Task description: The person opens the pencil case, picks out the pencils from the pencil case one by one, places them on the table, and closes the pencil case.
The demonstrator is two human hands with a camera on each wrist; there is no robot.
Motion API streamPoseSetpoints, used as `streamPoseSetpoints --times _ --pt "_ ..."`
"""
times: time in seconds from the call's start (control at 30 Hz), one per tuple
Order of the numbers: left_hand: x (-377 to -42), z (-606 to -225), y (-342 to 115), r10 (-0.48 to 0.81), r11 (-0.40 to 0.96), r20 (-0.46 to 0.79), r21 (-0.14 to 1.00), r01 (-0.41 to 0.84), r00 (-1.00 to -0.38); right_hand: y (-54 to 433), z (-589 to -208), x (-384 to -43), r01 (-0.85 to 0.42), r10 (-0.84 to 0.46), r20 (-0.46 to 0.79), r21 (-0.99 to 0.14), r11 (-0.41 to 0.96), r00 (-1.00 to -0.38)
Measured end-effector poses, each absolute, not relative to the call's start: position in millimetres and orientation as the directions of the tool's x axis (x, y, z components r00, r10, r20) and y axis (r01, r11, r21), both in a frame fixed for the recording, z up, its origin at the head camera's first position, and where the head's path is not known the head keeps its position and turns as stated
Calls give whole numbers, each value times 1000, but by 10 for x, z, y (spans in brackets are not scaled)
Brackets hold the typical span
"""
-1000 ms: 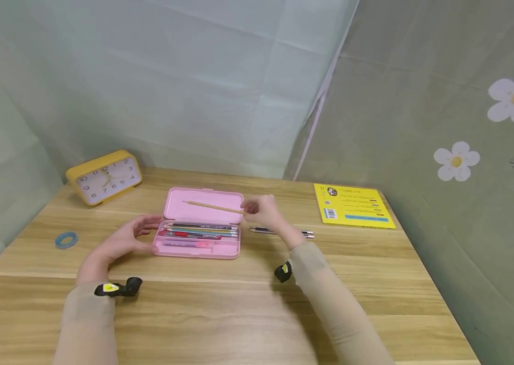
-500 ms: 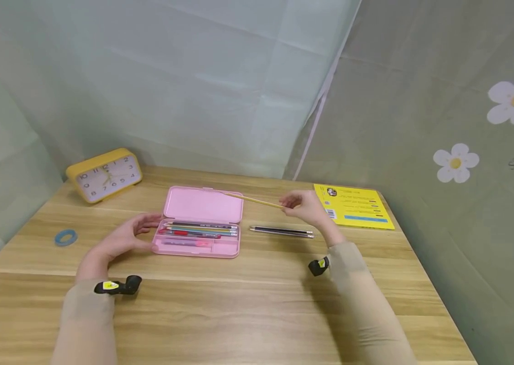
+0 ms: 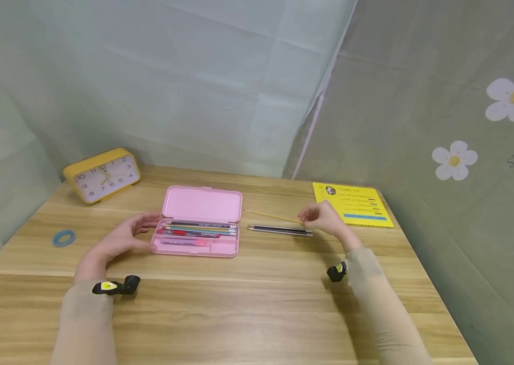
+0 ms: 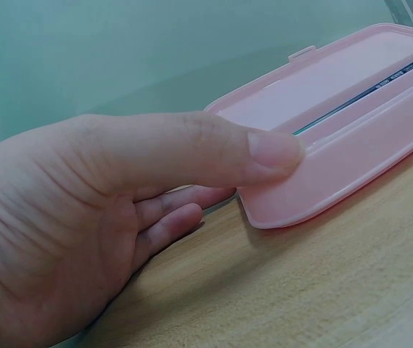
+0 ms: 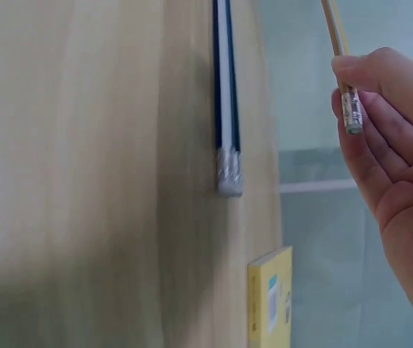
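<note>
Yellow pencil in right grip: shifted rightward.

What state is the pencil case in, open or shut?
Open: the case's lid lies back past the hinge, and pencils show inside in the head view.

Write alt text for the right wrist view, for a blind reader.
A right hand pinches a yellow pencil near its metal-banded end. Two dark pencils lie side by side on a wood-grain table, and part of a yellow book shows at the bottom edge.
</note>
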State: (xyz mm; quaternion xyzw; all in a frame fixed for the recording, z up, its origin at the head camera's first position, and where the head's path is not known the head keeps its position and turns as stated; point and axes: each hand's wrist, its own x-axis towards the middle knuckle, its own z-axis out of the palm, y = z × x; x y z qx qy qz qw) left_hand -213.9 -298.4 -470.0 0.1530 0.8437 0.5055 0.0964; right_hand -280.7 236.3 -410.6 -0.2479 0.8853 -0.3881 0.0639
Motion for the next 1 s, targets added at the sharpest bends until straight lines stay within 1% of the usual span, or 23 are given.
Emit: streamPoseSetpoints --times 0.13,0.43,0.83,1.0 --pt "-2138 -4705 -2992 355 443 -15 883 154 -935 2442 -4147 -2798 -372 -498 50 -729 575 -866" --pt "-2142 -4706 -3001 355 449 -24 881 148 -935 2510 -4141 -2746 -306 -515 -63 -739 600 -855" --pt "-2135 -4687 -3000 357 444 -32 885 139 -934 2515 -4267 -2798 -298 -543 -120 -728 617 -831" --pt "-2138 -4681 -2996 360 438 -38 889 133 -932 2472 -4289 -2809 -307 -547 -119 -720 622 -829"
